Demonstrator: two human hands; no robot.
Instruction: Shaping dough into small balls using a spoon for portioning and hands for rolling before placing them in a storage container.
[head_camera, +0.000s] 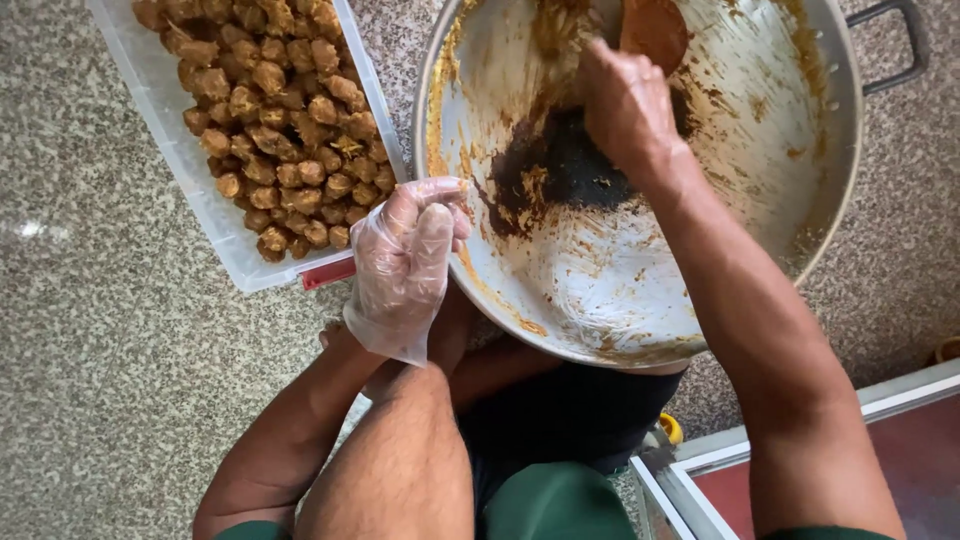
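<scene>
A large metal wok (600, 285) is tilted towards me, smeared with brown paste and a dark burnt patch (575, 170). My left hand (405, 265), in a clear plastic glove, grips the wok's near-left rim. My bare right hand (625, 105) reaches inside the wok and is closed around a wooden spatula (655, 30), whose blade presses on the far wall. A clump of brown paste (560, 30) sticks just left of the spatula.
A clear plastic tray (230, 250) full of brown fried balls (280, 100) lies left of the wok on the speckled stone floor (110, 330). My bare knee (400, 470) is below. A metal-framed red panel (900, 440) sits bottom right. The wok handle (895, 40) sticks out top right.
</scene>
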